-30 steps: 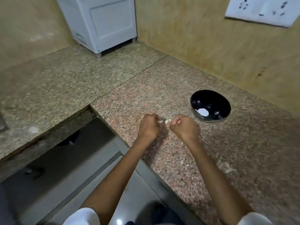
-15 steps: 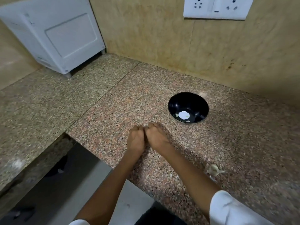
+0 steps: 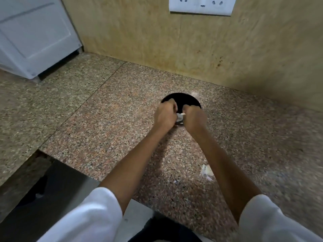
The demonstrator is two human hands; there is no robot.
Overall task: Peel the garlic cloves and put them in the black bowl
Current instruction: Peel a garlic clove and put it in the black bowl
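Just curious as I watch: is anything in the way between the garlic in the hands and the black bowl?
Nothing visible does. The left hand and right hand hold the garlic clove between them, overlapping the near rim of the black bowl in this view. A scrap of peel lies aside on the counter, nearer the person.

No text, brand or number can be read anywhere. The socket plate [image 3: 201, 6] on the wall shows only pin holes and switches — no lettering. The white cabinet [image 3: 35, 35] is plain too — no label.
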